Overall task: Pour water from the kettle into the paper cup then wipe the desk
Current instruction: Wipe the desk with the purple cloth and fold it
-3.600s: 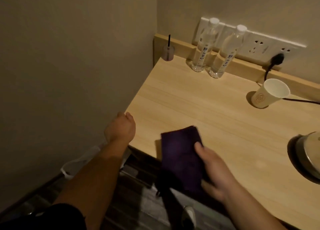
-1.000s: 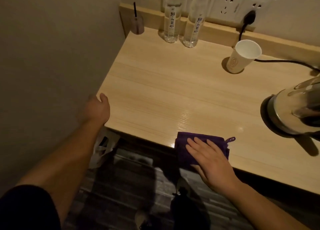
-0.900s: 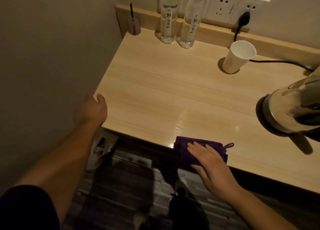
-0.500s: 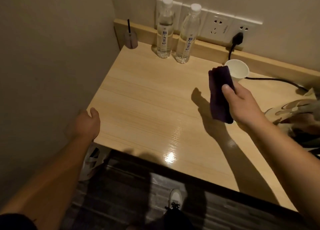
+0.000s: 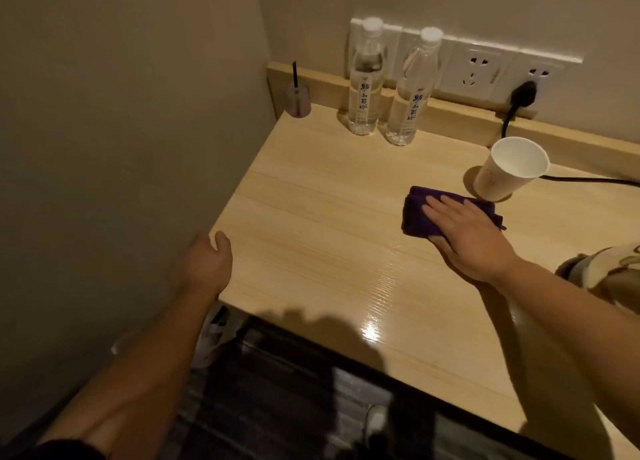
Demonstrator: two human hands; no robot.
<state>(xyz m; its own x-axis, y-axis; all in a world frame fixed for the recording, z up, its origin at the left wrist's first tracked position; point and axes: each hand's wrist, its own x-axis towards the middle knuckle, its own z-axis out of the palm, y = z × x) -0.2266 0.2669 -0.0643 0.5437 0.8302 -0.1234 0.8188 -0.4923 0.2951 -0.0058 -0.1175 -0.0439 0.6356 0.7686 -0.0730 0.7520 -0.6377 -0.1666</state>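
A folded purple cloth (image 5: 417, 214) lies flat on the light wooden desk (image 5: 311, 238), just left of the white paper cup (image 5: 509, 172). My right hand (image 5: 467, 238) presses down on the cloth, fingers spread and pointing left. The cup stands upright near the back ledge. Only a sliver of the metal kettle (image 5: 602, 272) shows at the right edge. My left hand (image 5: 209, 265) rests against the desk's left front corner, fingers curled over the edge, holding nothing.
Two clear water bottles (image 5: 363, 79) (image 5: 412, 89) stand at the back by the wall sockets (image 5: 471, 73). A black plug and cord (image 5: 523, 94) run behind the cup. A small purple holder with a black stick (image 5: 298, 98) sits in the back left corner.
My right hand carried the cloth from the desk's front edge up through the air and has set it flat on the desk beside the cup. The left hand stayed at the corner.
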